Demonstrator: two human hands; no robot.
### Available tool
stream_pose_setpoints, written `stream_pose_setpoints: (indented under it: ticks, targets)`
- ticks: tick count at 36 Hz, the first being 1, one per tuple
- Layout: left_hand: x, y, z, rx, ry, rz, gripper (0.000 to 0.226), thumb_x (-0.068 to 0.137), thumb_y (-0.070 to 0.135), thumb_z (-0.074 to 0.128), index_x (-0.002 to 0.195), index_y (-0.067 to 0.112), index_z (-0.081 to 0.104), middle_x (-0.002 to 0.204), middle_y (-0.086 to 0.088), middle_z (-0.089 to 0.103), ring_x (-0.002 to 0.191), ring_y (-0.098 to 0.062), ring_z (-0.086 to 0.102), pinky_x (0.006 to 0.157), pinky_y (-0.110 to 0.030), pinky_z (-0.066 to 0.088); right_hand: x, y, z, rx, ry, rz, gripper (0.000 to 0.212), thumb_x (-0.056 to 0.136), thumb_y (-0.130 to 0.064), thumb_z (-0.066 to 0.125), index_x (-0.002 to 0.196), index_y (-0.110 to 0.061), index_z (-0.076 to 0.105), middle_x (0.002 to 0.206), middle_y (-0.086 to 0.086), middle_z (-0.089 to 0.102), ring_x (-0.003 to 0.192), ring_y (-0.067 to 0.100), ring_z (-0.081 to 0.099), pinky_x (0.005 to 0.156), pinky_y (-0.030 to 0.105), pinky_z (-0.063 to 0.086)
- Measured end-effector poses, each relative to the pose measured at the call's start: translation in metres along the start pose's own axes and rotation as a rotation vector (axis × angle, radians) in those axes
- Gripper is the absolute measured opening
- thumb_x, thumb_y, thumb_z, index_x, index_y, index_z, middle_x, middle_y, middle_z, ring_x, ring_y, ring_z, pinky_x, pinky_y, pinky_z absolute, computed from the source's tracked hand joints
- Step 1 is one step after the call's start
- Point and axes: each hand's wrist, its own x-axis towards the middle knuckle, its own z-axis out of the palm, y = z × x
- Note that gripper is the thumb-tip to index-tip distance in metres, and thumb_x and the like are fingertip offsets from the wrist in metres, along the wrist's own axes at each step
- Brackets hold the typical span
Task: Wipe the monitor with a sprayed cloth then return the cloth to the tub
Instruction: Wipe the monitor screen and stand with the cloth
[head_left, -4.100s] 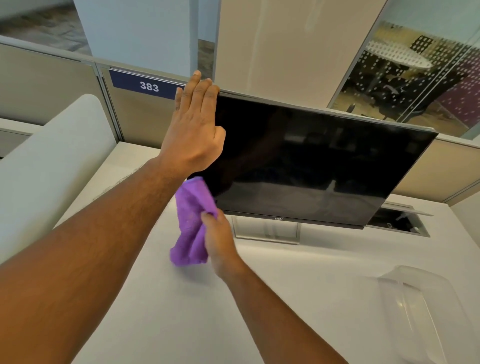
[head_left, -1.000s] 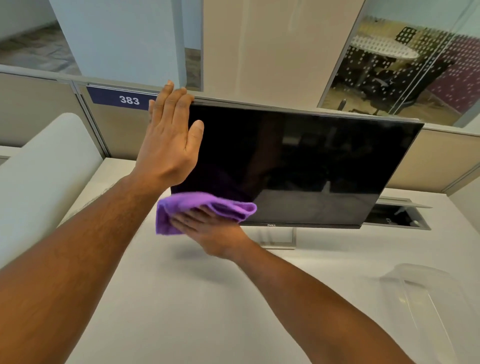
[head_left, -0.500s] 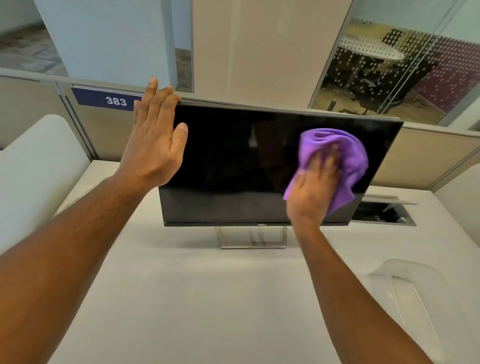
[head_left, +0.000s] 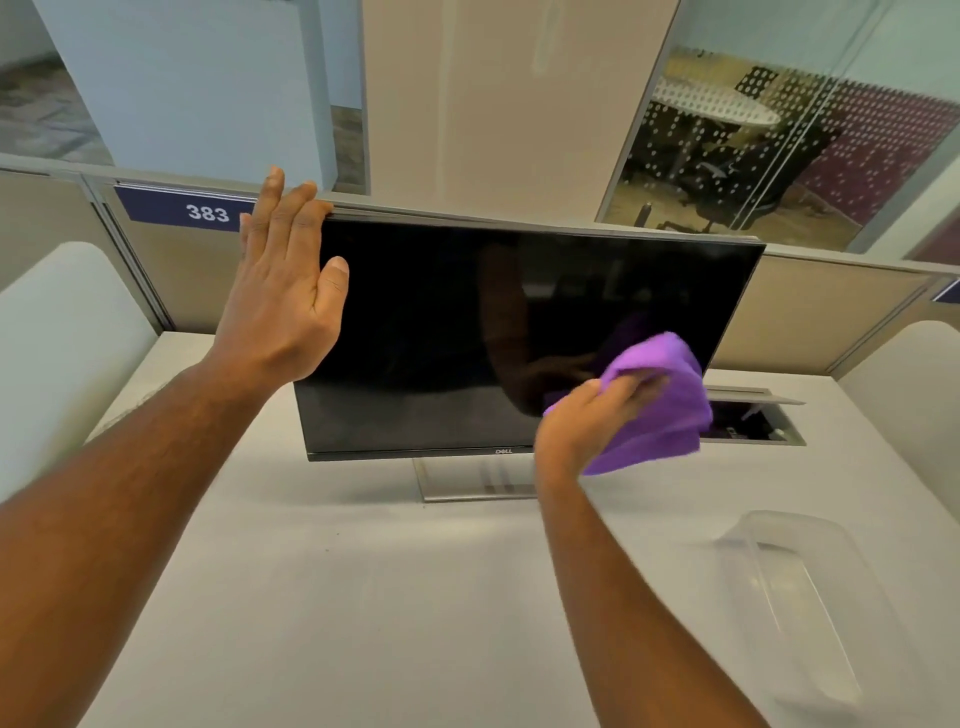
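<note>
A black monitor (head_left: 467, 332) stands on a silver foot at the back of the white desk, its screen dark and reflective. My left hand (head_left: 280, 291) lies flat over the screen's upper left corner, fingers curled over the top edge. My right hand (head_left: 587, 421) grips a bunched purple cloth (head_left: 660, 410) and presses it against the screen's lower right corner. The cloth covers that corner of the frame. A clear plastic tub (head_left: 800, 603) sits on the desk at the front right, apart from both hands.
The white desk (head_left: 363, 597) runs from the monitor to the front edge. An open cable hatch (head_left: 753, 421) lies behind the cloth at the right. Beige partitions with a blue "383" sign (head_left: 192, 210) close off the back. White curved panels flank both sides.
My right hand has swept the cloth from the lower left of the screen to the upper right, then down to the lower right corner. My left hand stays on the upper left corner.
</note>
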Motion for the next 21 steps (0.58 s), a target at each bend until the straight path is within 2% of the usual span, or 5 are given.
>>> stream_pose_setpoints:
  ticks: [6, 10, 15, 18, 21]
  targets:
    - [0.000, -0.002, 0.001, -0.014, 0.020, 0.022, 0.053, 0.103, 0.036, 0.030, 0.152, 0.016, 0.031, 0.168, -0.001, 0.018, 0.157, -0.012, -0.006, 0.126, -0.053, 0.007, -0.104, 0.040, 0.002, -0.181, -0.540, -0.838, 0.087, 0.086, 0.005, 0.053, 0.163, -0.017, 0.019, 0.168, 0.015, 0.020, 0.157, 0.034, 0.016, 0.126, 0.052, 0.021]
    - [0.000, -0.004, -0.001, -0.019, 0.011, 0.032, 0.053, 0.102, 0.034, 0.030, 0.152, 0.016, 0.030, 0.168, -0.001, 0.018, 0.156, -0.011, -0.007, 0.126, -0.054, 0.007, -0.096, 0.050, -0.005, -0.327, -0.597, -0.989, 0.066, 0.096, -0.007, 0.043, 0.159, -0.021, 0.032, 0.162, 0.011, 0.039, 0.147, 0.031, 0.039, 0.117, 0.043, 0.036]
    - [0.000, -0.003, -0.002, -0.023, 0.004, 0.024, 0.053, 0.102, 0.032, 0.031, 0.153, 0.016, 0.030, 0.169, 0.000, 0.015, 0.156, -0.011, -0.009, 0.126, -0.054, 0.005, -0.040, 0.035, -0.016, -0.230, -0.444, -0.293, 0.052, 0.104, -0.037, 0.046, 0.147, -0.008, 0.054, 0.134, 0.015, 0.065, 0.124, 0.021, 0.063, 0.104, 0.032, 0.050]
    - [-0.001, -0.002, -0.003, -0.014, 0.000, 0.023, 0.055, 0.102, 0.033, 0.031, 0.154, 0.016, 0.029, 0.170, 0.000, 0.013, 0.156, -0.011, -0.010, 0.126, -0.054, 0.004, 0.002, 0.040, -0.033, -0.044, -0.198, -0.121, 0.057, 0.097, -0.007, 0.039, 0.152, 0.010, 0.034, 0.162, 0.031, 0.027, 0.152, 0.042, 0.028, 0.123, 0.050, 0.026]
    - [-0.001, -0.001, -0.002, -0.003, -0.002, 0.019, 0.056, 0.103, 0.034, 0.031, 0.156, 0.016, 0.028, 0.170, 0.000, 0.012, 0.156, -0.012, -0.010, 0.126, -0.053, 0.004, 0.031, 0.048, -0.042, 0.022, -0.080, 0.153, 0.057, 0.101, 0.004, 0.038, 0.157, 0.006, 0.026, 0.166, 0.026, 0.023, 0.153, 0.040, 0.025, 0.126, 0.050, 0.023]
